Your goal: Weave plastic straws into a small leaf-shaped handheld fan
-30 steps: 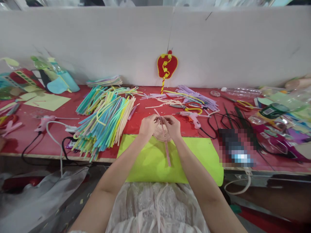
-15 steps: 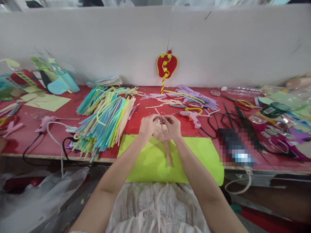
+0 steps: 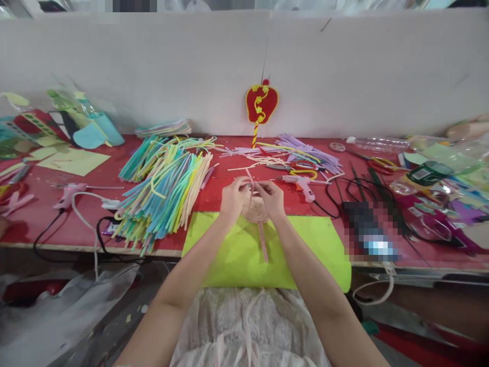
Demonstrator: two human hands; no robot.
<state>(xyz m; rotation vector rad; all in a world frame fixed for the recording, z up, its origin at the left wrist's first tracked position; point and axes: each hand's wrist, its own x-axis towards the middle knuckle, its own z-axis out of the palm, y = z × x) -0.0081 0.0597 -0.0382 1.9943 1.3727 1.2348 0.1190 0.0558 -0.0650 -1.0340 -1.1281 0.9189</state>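
In the head view, a round peach fan [image 3: 255, 211] made of pipe cleaners has a pink handle [image 3: 263, 243] pointing toward me over the yellow-green mat [image 3: 229, 255]. A pink pipe cleaner [image 3: 249, 175] runs up from the fan's far edge. My left hand [image 3: 232, 198] pinches it near that edge from the left. From the right, my right hand [image 3: 272, 198] closes its thumb and fingers on the same pipe cleaner. Both hands partly cover the fan's top, so the exact grip of the fingertips is hidden.
A big heap of coloured pipe cleaners [image 3: 164, 188] lies at left, purple ones [image 3: 309, 153] behind. Pink glue guns [image 3: 71, 195] [image 3: 303, 186] rest on either side with cords. A red fan [image 3: 263, 104] stands against the white partition [image 3: 171, 71]. Plastic bottles [image 3: 382, 145] lie right.
Both hands stay at the fan's far edge. The upper end of the pink pipe cleaner has shifted slightly, and the fan's face shows a little more between the hands.
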